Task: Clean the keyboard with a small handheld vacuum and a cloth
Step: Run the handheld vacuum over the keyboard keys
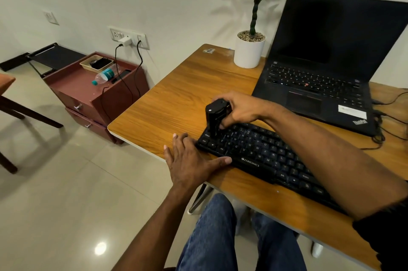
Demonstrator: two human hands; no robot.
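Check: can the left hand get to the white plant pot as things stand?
Probably yes, with a stretch. The left hand lies flat at the keyboard's near-left corner, and bare table runs from it toward the white pot. Only the right hand, holding the vacuum, sits close to that line.

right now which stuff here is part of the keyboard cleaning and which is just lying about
In the job:
keyboard
handheld vacuum, gripped by the right hand, nozzle down on the keys
left hand, flat on the table at the keyboard's end

Lying about:
laptop
potted plant
water bottle on the side cabinet

No cloth shows.
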